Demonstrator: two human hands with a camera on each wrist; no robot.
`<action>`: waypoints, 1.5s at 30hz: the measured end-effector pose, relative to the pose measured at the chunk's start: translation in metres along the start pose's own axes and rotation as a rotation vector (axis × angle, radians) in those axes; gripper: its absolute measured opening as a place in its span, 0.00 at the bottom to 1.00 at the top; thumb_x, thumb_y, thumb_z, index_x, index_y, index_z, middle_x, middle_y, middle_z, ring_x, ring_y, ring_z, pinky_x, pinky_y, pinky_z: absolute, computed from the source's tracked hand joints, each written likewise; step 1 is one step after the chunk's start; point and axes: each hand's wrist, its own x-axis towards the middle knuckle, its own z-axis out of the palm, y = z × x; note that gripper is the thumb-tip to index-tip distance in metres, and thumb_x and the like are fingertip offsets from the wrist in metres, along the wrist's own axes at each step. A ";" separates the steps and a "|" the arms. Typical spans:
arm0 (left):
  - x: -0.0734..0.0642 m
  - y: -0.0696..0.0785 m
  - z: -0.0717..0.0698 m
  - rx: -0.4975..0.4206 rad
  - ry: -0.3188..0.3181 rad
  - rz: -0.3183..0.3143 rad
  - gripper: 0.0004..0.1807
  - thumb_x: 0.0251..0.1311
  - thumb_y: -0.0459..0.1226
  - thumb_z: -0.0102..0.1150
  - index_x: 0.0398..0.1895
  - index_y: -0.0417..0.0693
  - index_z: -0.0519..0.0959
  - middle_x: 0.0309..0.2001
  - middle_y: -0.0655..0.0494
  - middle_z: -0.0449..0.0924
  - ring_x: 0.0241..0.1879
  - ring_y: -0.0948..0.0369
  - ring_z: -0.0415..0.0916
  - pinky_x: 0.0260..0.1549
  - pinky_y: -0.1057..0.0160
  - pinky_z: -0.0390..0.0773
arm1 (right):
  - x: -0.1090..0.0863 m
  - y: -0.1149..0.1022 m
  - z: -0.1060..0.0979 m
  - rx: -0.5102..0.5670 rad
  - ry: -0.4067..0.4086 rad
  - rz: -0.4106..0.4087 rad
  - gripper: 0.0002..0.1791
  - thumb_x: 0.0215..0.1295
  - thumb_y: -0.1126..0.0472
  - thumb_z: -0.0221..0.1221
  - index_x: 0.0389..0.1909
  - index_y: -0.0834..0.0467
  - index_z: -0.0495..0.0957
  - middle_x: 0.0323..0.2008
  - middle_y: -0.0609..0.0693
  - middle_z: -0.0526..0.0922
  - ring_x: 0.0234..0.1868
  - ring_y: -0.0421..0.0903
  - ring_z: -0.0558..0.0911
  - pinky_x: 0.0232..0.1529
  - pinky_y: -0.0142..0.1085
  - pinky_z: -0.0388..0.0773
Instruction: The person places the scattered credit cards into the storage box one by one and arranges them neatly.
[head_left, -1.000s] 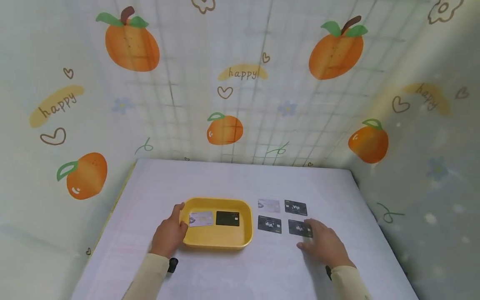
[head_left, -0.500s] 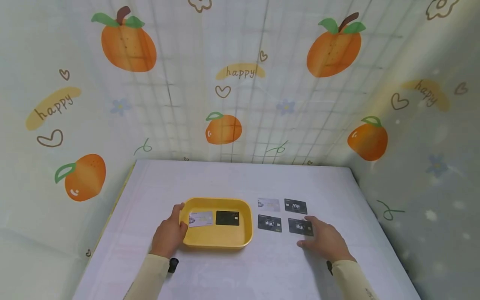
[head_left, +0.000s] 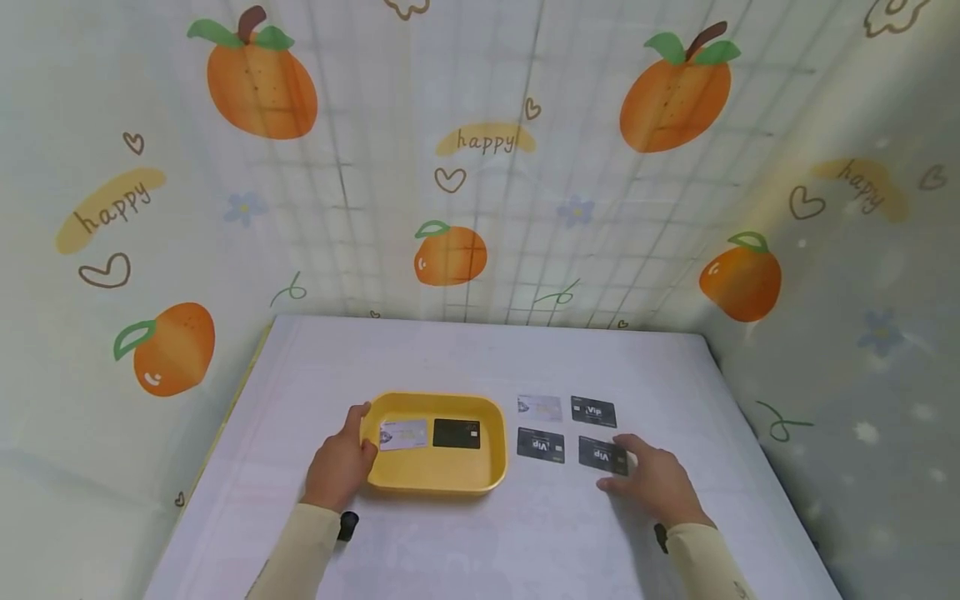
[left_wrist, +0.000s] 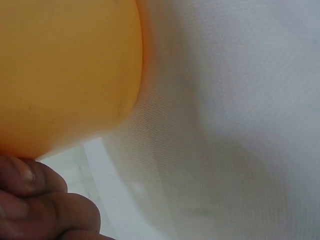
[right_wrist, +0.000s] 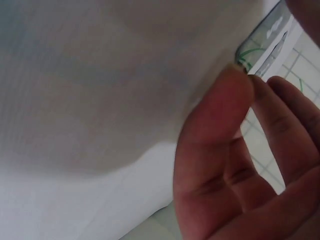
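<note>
In the head view my left hand (head_left: 339,462) grips the left end of a yellow plastic tray (head_left: 435,487). Curled fingers (left_wrist: 55,210) show beside its orange-looking outer wall (left_wrist: 70,65) in the left wrist view. A pale card (head_left: 403,435) and a black card (head_left: 456,433) lie inside. My right hand (head_left: 660,483) pinches the right end of a dark Vip card (head_left: 600,454), the front right one of the group beside the tray. In the right wrist view the thumb (right_wrist: 215,115) touches a corner of that card (right_wrist: 262,42); fingers partly hide it.
Another pale card (head_left: 539,408) and a dark Vip card (head_left: 593,411) lie in the back row, with a further Vip card (head_left: 541,445) in front. All are on a white table (head_left: 465,558). A fruit-print curtain (head_left: 375,167) stands behind and at both sides.
The right hand has drawn slightly rightward along the front right card, showing more of it, and the card's right end has turned a little. The left hand and tray stay put.
</note>
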 end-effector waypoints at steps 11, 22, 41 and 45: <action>0.001 -0.002 0.002 -0.018 -0.007 0.015 0.36 0.71 0.36 0.58 0.80 0.56 0.59 0.15 0.56 0.69 0.13 0.59 0.66 0.17 0.61 0.65 | -0.003 0.005 -0.003 0.036 -0.016 0.015 0.43 0.52 0.46 0.80 0.68 0.57 0.77 0.63 0.65 0.81 0.50 0.61 0.83 0.55 0.64 0.76; 0.005 0.000 0.002 -0.011 0.010 0.021 0.35 0.70 0.36 0.57 0.79 0.57 0.60 0.15 0.56 0.68 0.13 0.58 0.65 0.17 0.61 0.64 | 0.001 0.006 -0.005 0.058 0.007 0.010 0.41 0.51 0.49 0.81 0.66 0.56 0.79 0.57 0.62 0.84 0.45 0.57 0.82 0.49 0.59 0.79; 0.000 0.005 -0.004 -0.020 -0.019 -0.042 0.36 0.72 0.37 0.60 0.81 0.57 0.59 0.17 0.56 0.70 0.15 0.58 0.68 0.19 0.62 0.66 | 0.001 0.004 -0.002 0.043 -0.007 -0.011 0.42 0.52 0.48 0.81 0.67 0.57 0.77 0.57 0.62 0.84 0.46 0.56 0.82 0.50 0.60 0.78; 0.000 0.005 -0.004 -0.020 -0.018 -0.040 0.37 0.72 0.37 0.60 0.81 0.57 0.59 0.17 0.56 0.70 0.15 0.58 0.68 0.19 0.62 0.67 | 0.000 0.001 -0.003 0.045 -0.018 -0.023 0.42 0.54 0.50 0.80 0.68 0.60 0.76 0.59 0.65 0.81 0.51 0.61 0.81 0.55 0.64 0.75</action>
